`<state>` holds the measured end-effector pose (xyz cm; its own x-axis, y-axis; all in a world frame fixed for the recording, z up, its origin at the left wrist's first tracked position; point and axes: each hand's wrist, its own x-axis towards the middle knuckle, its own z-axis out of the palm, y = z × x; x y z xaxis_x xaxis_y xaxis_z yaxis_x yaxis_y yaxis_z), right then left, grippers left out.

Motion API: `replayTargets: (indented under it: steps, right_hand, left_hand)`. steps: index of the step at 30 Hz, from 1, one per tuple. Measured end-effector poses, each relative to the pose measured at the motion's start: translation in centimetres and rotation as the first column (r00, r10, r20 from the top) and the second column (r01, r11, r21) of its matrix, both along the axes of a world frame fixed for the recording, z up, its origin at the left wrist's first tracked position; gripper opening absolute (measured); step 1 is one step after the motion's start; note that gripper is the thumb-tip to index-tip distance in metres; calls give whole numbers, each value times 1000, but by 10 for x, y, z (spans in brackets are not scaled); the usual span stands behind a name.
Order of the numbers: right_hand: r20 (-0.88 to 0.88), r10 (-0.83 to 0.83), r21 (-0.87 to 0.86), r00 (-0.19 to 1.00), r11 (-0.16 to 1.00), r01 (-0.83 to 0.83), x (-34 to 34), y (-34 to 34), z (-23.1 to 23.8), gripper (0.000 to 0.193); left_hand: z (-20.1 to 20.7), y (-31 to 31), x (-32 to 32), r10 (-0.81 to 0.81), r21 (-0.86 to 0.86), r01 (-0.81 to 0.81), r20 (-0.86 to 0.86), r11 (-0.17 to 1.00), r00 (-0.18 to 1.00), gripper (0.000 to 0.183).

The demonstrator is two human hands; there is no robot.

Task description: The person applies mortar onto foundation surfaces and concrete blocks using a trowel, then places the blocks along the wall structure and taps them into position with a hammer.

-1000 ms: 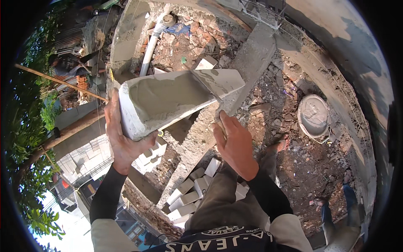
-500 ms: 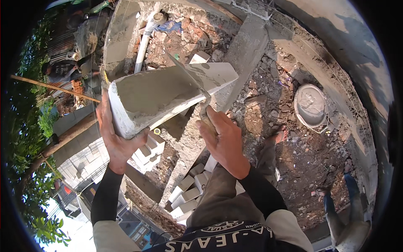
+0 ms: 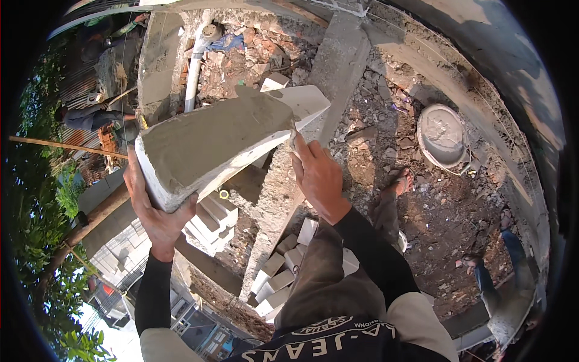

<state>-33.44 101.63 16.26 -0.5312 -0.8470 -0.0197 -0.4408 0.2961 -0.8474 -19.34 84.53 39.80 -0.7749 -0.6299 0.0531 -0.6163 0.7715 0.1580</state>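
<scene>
A large white block (image 3: 301, 102) with a layer of wet grey mortar (image 3: 211, 136) on its upper face is held up over the narrow top of a grey wall (image 3: 274, 193). My left hand (image 3: 154, 211) grips the block's near end from below. My right hand (image 3: 319, 178) is at the block's right side, closed on a trowel (image 3: 268, 105). The trowel's mortar-covered blade lies flat on the mortar and its handle is hidden in my fingers.
A round white pan of mortar (image 3: 443, 136) sits on rubble to the right. White blocks are stacked below the wall (image 3: 211, 217) and by my knee (image 3: 280, 271). My sandalled foot (image 3: 401, 181) stands on debris. A white pipe (image 3: 193, 66) rises behind. Another person's legs (image 3: 506, 271) are at lower right.
The block has tilted a little with its near end lower and closer. The trowel blade went from raised at an angle to lying flat on the mortar. My right hand shifted slightly left.
</scene>
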Motion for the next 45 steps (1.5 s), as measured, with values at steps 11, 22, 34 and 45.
replayTargets:
  steps: [11,22,34,45]
  right_hand:
    - [115,14,358,993,932,-54,-16,134,-130,41]
    - [-171,-573,848,801,328,416,-273,335,-374,43]
    - [697,-632,452,338,754,477,-187,336,-323,31]
    - [317,-85,-114,944,985,127,-111,114,-170,32]
  left_hand:
    - [2,0,14,18,-125,-8,72,992,997,103]
    - [24,-55,175,375,-161,-360,71,919,924,76]
    - [65,-88,249,174,-292,-120,164,949,971,79]
    - [7,8,23,184,-108,-171,131,979,974,118]
